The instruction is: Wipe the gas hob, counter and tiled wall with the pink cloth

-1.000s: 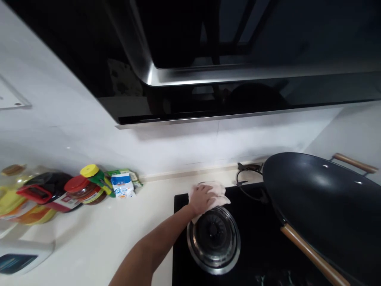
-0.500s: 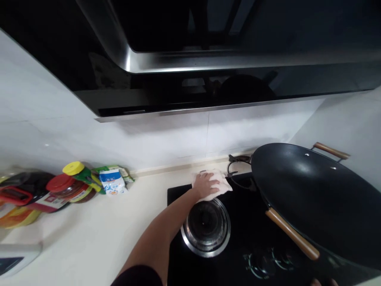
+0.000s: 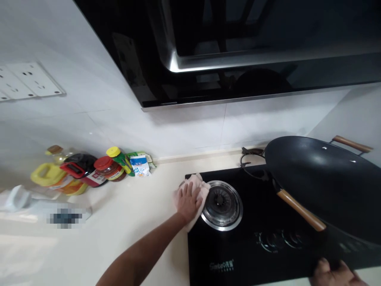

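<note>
The left hand [image 3: 187, 204], fingers spread wide, lies over a pale cloth [image 3: 195, 179] straddling the left edge of the stove [image 3: 205, 248] near its back corner, apparently mid-wipe, the next stroke calling for care round the burner [image 3: 220, 205], while the right hand [image 3: 336, 275], grip impossible to tell, sits by the front edge.
</note>
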Demonstrator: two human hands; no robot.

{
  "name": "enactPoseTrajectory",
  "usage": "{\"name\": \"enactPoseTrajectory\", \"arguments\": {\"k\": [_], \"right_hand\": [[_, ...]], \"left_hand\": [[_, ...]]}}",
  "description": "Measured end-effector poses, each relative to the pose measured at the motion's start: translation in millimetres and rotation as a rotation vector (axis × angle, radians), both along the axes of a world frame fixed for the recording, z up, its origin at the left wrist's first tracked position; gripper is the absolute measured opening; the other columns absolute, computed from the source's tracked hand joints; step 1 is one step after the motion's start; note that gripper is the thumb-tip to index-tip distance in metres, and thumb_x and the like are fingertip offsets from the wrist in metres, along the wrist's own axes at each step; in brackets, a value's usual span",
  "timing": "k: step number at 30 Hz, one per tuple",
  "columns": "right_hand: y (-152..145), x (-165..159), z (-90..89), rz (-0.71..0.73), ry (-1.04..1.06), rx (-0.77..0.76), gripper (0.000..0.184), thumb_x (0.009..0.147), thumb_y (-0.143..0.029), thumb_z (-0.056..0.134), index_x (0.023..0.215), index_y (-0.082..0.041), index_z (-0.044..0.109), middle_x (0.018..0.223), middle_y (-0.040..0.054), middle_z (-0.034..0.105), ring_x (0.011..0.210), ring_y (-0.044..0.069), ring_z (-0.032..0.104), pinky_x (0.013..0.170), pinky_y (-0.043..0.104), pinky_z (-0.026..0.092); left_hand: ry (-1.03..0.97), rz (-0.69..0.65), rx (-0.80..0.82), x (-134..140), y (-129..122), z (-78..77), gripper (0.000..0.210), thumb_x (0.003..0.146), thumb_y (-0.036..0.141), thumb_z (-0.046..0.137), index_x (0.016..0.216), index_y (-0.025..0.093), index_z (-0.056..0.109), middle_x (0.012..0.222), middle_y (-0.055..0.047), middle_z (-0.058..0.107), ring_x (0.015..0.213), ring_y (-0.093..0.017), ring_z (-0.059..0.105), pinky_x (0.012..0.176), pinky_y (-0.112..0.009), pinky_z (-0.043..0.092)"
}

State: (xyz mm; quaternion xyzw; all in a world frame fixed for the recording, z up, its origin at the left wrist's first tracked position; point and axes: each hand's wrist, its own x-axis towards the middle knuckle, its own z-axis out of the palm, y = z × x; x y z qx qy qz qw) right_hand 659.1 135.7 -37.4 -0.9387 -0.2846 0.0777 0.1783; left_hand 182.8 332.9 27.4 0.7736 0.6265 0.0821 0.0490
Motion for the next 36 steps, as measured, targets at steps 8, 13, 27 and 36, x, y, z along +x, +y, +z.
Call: {"name": "enactPoseTrajectory", "arguments": {"k": [8, 13, 27, 36], "right_hand": [[4, -6, -2.1, -0.132, -0.019, -0.054, 0.084, 0.092, -0.06, 0.037, 0.151, -0.001, 0.05, 0.15, 0.0397, 0.042, 0.149, 0.051, 0.033, 0.117, 0.068, 0.029], [3, -8, -5.5, -0.119, -0.064, -0.036, 0.079, 0.096, -0.058, 0.034, 0.152, -0.004, 0.049, 0.151, 0.036, 0.043, 0.147, 0.051, 0.036, 0.118, 0.066, 0.028], [4, -12, -7.1, -0.083, -0.139, 0.003, 0.072, 0.103, -0.057, 0.026, 0.151, -0.008, 0.05, 0.149, 0.0313, 0.048, 0.147, 0.045, 0.037, 0.118, 0.065, 0.029], [4, -16, -6.3, -0.067, -0.142, 0.004, 0.074, 0.104, -0.059, 0.023, 0.152, -0.009, 0.048, 0.151, 0.031, 0.045, 0.15, 0.044, 0.033, 0.118, 0.067, 0.028]], "left_hand": [[-0.067, -0.234, 0.33, 7, -167, -47.3, 0.059, 0.091, 0.055, 0.06, 0.149, 0.04, 0.057, 0.168, -0.008, 0.043, 0.156, -0.039, 0.035, 0.12, -0.061, 0.036], [-0.056, -0.402, 0.377, -9, -217, -58.7, 0.063, 0.083, 0.064, 0.065, 0.143, 0.046, 0.061, 0.16, -0.009, 0.053, 0.146, -0.039, 0.05, 0.11, -0.061, 0.047], [-0.03, 0.01, -0.003, -1, -53, -2.3, 0.049, 0.101, 0.049, 0.047, 0.146, 0.035, 0.062, 0.168, -0.007, 0.043, 0.16, -0.038, 0.026, 0.127, -0.06, 0.029], [0.041, -0.023, -0.186, 9, 75, 16.1, 0.063, 0.101, 0.045, 0.047, 0.162, 0.029, 0.037, 0.173, -0.012, 0.031, 0.161, -0.036, 0.021, 0.128, -0.058, 0.023]]}}
